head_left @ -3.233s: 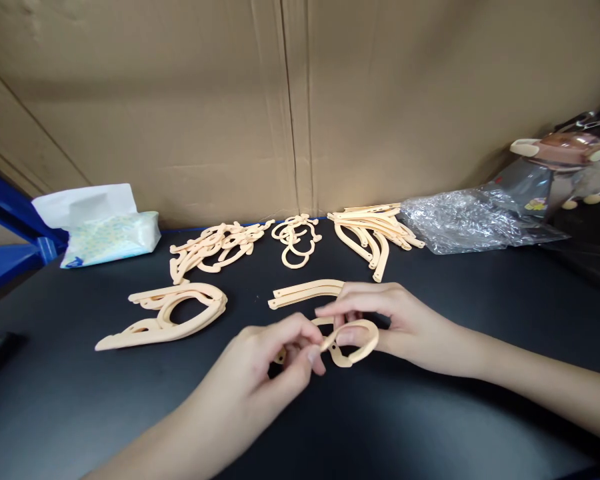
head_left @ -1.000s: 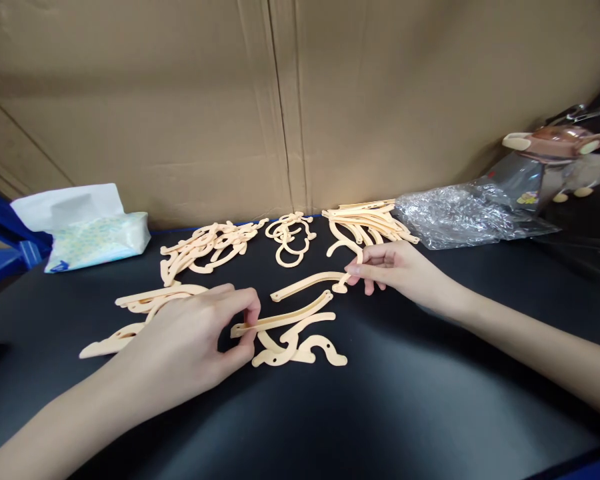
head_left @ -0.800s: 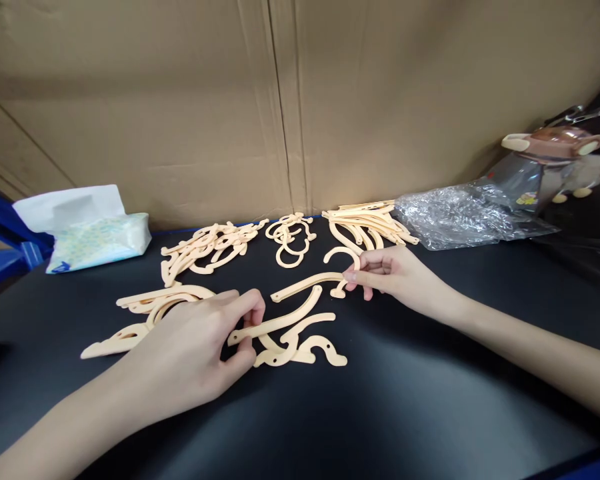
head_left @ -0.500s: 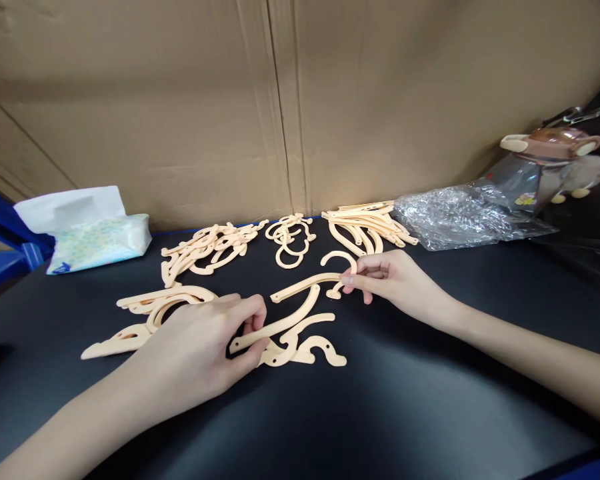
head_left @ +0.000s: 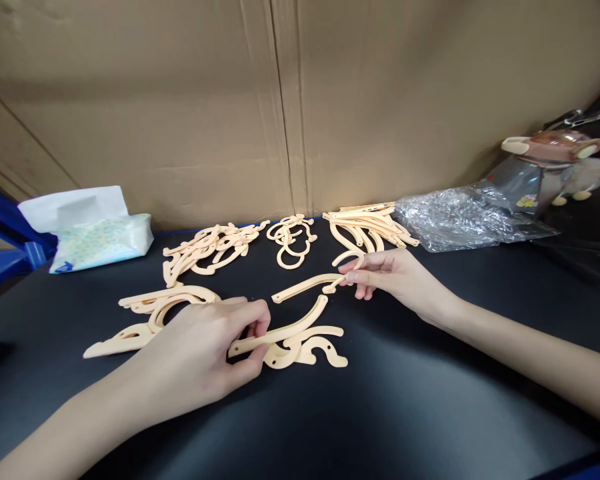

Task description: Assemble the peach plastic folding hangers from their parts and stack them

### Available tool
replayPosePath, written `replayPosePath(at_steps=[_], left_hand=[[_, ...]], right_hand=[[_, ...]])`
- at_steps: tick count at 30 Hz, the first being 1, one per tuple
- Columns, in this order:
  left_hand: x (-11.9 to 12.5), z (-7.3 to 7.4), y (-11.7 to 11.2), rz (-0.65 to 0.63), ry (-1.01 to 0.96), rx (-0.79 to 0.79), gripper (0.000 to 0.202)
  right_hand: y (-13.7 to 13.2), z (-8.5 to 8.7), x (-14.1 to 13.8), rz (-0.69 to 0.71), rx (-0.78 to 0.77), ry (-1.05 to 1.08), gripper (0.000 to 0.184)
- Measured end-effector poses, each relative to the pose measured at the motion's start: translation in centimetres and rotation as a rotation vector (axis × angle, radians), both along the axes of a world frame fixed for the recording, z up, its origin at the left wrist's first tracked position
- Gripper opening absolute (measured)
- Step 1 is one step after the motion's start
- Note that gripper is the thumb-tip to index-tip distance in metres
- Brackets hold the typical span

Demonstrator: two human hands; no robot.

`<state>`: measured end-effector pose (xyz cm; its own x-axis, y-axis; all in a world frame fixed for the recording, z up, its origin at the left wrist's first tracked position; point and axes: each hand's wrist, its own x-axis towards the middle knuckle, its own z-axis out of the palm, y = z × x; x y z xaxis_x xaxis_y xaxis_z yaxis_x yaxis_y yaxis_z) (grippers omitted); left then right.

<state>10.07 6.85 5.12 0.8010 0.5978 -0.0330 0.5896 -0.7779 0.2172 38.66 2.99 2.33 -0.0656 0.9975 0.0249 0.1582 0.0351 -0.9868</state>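
Note:
Near the middle of the black table, my left hand (head_left: 220, 340) pinches a cream, gently curved strip (head_left: 290, 328) by its lower end, which has a small hole. Loose S-shaped cream pieces (head_left: 325, 345) lie beneath and beside that strip. My right hand (head_left: 380, 272) is closed on a cream hook (head_left: 349, 257) between thumb and fingers; its knobbed end points down and left. Another curved cream strip (head_left: 305, 288) runs up to those same fingertips, and I cannot tell whether they grip it too. Several cream pieces (head_left: 150, 297) lie just beyond my left wrist, partly hidden by the hand.
Along the back lie piles of S-shaped pieces (head_left: 213, 243), hooks (head_left: 291, 252) and curved strips (head_left: 373, 227). A tissue pack (head_left: 103, 240) stands at left. Crumpled clear plastic (head_left: 460, 217) and a lidded bottle (head_left: 525, 177) are at right. A cardboard wall (head_left: 190, 107) closes off the back.
The hook in my right hand has tilted, its knobbed end swinging left. The strip in my left hand has turned a little, showing its grooved side, and its far end has shifted right.

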Motion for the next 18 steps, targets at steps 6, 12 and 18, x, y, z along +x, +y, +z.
replayPosePath(at_steps=[6,12,18], left_hand=[[-0.18,-0.08,-0.06,-0.004,0.014,0.000,0.009],[-0.14,-0.01,-0.04,-0.011,0.006,0.003,0.008],[0.04,0.04,-0.01,-0.023,0.003,0.001,0.006]], right_hand=[[-0.19,0.42,-0.04,-0.023,-0.079,0.028,0.021],[-0.10,0.47,0.00,-0.042,-0.065,-0.003,0.022],[-0.13,0.56,-0.07,-0.013,0.026,-0.093,0.028]])
